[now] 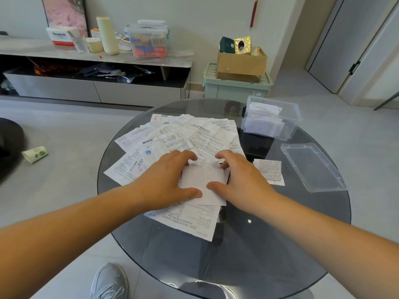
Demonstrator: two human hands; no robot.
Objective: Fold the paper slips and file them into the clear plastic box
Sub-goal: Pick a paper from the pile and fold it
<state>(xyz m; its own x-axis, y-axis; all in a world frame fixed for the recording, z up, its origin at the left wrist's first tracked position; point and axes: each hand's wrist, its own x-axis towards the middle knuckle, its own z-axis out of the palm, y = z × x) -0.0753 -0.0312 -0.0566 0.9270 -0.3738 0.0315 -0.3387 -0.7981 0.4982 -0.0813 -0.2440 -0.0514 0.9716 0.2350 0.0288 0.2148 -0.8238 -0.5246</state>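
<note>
A white paper slip (203,179), folded with its blank side up, lies on the heap of printed paper slips (183,134) in the middle of the round glass table (248,244). My left hand (164,178) holds its left side, fingers curled over the far edge and thumb on the near part. My right hand (239,180) holds the right side the same way. The clear plastic box (289,126) stands open at the table's far right with folded slips inside.
The box's clear lid (313,167) lies at the right edge of the table. A small folded printed slip (268,171) sits between the lid and my right hand. A TV cabinet, a green bin and a cardboard box stand beyond the table.
</note>
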